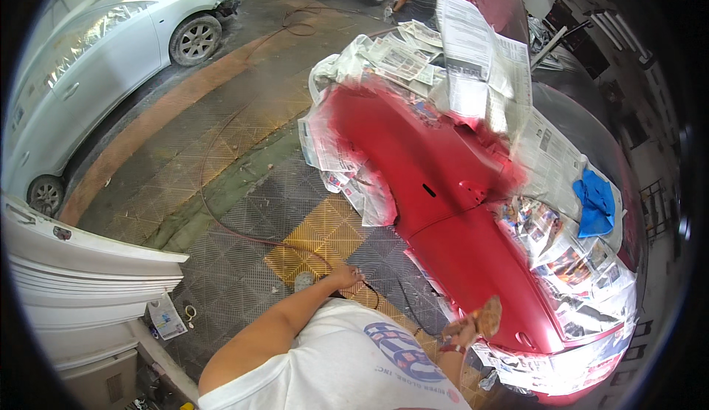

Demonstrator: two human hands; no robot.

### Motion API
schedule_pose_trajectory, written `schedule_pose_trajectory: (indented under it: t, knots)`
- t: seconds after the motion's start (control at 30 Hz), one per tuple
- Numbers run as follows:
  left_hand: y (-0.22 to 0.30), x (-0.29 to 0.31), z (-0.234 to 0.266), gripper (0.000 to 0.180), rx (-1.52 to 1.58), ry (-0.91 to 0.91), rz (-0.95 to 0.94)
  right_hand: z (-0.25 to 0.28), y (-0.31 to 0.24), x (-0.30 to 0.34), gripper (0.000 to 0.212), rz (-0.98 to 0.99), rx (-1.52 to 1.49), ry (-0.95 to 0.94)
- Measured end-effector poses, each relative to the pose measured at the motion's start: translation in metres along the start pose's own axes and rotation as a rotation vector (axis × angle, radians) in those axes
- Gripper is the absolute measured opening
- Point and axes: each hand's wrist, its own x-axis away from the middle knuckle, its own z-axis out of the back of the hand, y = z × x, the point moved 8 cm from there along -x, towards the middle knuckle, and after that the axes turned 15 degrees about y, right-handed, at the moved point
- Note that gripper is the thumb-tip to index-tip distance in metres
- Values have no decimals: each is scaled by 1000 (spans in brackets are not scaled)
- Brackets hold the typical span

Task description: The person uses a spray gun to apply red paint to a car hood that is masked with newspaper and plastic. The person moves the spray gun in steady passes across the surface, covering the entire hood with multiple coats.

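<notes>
My left hand point(346, 277) is closed in front of my white shirt, around a thin air hose point(292, 246). The reddish hose comes in from the floor, and a dark length shows beyond my fingers. My right hand point(463, 330), with a red band at the wrist, grips a crumpled brown cloth point(488, 317) beside the car's lower door. The red car panel point(436, 181) lies to my right, freshly coloured, with blurred red edges running onto masking newspaper point(399, 59).
A blue cloth point(595, 203) lies on the papered window area. At left stand a pale car point(111, 63) and a detached white panel point(88, 262). Far off, a person point(417, 0) crouches by the red car. The hose trails over grey and yellow floor tiles point(317, 233).
</notes>
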Motion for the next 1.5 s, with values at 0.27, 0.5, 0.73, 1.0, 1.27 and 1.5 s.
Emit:
schedule_pose_trajectory:
  t: [0.27, 0.5, 0.73, 1.0, 1.27, 1.5]
  knots:
    - [-118, 31, 127, 71, 145, 273, 285, -255, 3, 191, 29, 99, 35, -612]
    - [-192, 74, 182, 72, 293, 450, 546, -364, -24, 324, 24, -196, -17, -897]
    - [-150, 78, 180, 68, 373, 304, 540, -344, -51, 281, 26, 22, -147, -625]
    - [-83, 5, 73, 61, 77, -83, 22, -136, -96, 143, 24, 178, -283, -6]
    - [72, 17, 8, 69, -179, -526, -365, 135, -128, -20, 43, 189, -540, 288]
    - [39, 13, 36, 64, -83, -529, -227, 26, -120, 98, 39, 189, -400, 429]
